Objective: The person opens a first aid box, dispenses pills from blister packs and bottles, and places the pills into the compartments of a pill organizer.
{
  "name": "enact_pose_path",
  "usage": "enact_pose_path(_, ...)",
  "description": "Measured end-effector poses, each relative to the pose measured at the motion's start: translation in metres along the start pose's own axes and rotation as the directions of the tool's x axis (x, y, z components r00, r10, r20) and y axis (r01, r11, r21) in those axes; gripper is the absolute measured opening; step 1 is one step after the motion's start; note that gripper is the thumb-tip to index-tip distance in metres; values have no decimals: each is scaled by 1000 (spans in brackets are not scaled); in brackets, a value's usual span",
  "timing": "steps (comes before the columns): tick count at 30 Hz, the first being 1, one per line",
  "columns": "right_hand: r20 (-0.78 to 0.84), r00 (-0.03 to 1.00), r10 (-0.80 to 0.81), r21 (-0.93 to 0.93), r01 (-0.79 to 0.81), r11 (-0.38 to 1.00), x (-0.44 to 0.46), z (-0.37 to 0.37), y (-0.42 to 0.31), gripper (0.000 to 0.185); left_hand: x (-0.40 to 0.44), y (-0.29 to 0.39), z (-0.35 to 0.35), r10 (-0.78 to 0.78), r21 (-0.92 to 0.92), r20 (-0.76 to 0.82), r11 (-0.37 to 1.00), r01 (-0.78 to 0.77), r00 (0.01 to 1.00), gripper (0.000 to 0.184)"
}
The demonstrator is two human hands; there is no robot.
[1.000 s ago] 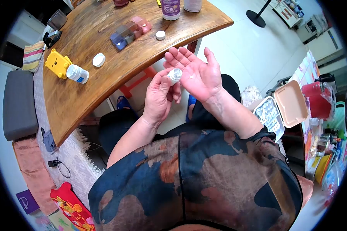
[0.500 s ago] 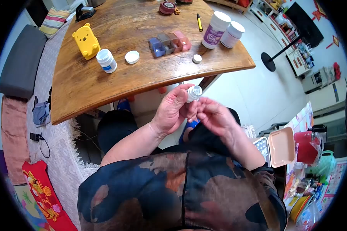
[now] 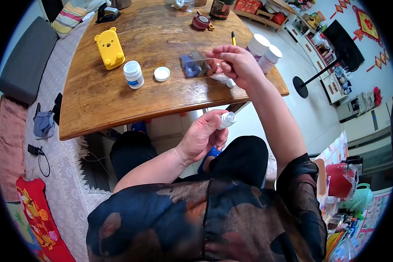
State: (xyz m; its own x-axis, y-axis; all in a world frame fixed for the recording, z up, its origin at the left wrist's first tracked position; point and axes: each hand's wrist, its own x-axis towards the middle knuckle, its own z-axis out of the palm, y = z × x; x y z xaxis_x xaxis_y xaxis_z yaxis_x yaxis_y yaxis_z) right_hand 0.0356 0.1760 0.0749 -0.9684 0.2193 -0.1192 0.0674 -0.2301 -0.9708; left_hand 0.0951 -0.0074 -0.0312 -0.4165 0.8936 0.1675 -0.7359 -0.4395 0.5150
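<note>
My left hand [image 3: 201,136] is wrapped round a small white pill bottle [image 3: 227,119], uncapped and tilted to the right, just off the table's front edge. Over the pill organizer [image 3: 191,65], with its blue, grey and reddish compartments, my right hand [image 3: 238,63] hovers with thumb and fingers pinched together. Whatever lies in that pinch is too small to name. The hand hides part of the organizer's right end. Beneath it a small white cap [image 3: 230,83] rests on the wood. To the left stand an open white bottle [image 3: 133,74] with a blue label and a larger white lid [image 3: 162,74].
A yellow bear-shaped case [image 3: 110,49] stands at the table's left. Two large white bottles, one of them a supplement tub [image 3: 258,43], are at the right edge beside a yellow-black pen [image 3: 233,38]. A maroon tape roll [image 3: 201,22] lies farther back on the wooden table [image 3: 100,100].
My right hand has left the small bottle and moved up and forward to the organizer. My left hand still holds the bottle, slightly lower. The whole view has shifted a little.
</note>
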Motion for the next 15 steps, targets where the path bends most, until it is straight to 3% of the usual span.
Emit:
enact_pose_path(11, -13, 992, 128, -164, -128, 978, 26, -3, 5, 20, -1, 7, 1, -15, -75, 21, 997, 16, 1000, 40)
enact_pose_path(15, 54, 990, 130, -107, -124, 986, 26, -9, 6, 22, 0, 6, 0, -3, -70, 10, 998, 4, 1000, 39)
